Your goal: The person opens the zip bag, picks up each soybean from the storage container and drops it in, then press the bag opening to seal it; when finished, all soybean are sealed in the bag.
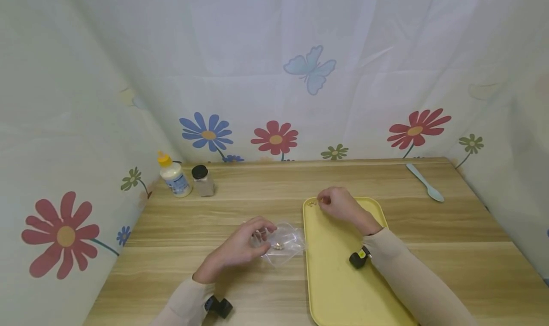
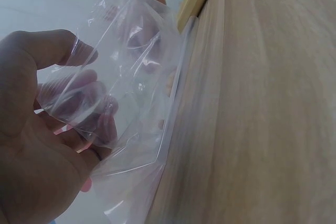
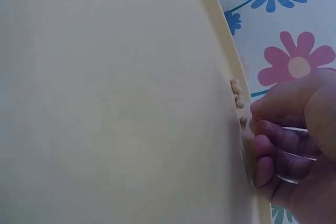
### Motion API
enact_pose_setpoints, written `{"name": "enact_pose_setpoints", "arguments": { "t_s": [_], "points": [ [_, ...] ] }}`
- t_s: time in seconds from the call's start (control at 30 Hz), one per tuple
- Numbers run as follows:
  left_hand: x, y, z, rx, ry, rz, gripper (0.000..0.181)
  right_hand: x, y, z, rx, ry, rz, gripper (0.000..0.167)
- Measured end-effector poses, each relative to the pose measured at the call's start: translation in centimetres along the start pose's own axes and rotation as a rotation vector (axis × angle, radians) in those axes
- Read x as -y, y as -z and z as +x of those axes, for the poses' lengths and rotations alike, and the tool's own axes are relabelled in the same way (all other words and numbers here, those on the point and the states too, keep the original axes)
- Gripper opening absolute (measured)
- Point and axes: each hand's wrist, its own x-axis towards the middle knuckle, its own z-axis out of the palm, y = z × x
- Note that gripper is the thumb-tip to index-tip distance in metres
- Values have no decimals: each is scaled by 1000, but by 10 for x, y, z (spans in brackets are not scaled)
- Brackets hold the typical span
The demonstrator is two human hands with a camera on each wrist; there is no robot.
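- Our left hand (image 1: 240, 245) meets the clear bag (image 1: 292, 240), thumb and fingers apart; we cannot tell whether it clamps the film.
- We'd best keep bagged pieces (image 1: 279, 246) level.
- The tray (image 1: 330, 269) gives us room this side.
- Our right hand (image 1: 340, 205), fingertips together, nothing visible between, needs delicacy beside corner pieces (image 1: 311, 204) and rim (image 3: 228, 43).
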Motion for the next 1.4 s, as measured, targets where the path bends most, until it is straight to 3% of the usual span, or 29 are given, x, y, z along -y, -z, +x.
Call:
{"name": "enact_pose_setpoints", "arguments": {
  "t_s": [0.63, 1.0, 1.4],
  "points": [
    [-2, 1, 0, 10, 18, 3, 38, -2, -4, 4, 68, -22, -53, 11],
    [0, 0, 0, 7, 15, 0, 38, 2, -2, 4, 67, -20, -62, 9],
    [-1, -1, -1, -2, 5, 11, 38, 9, 2, 1, 11, -8, -23, 9]
  ]
}}
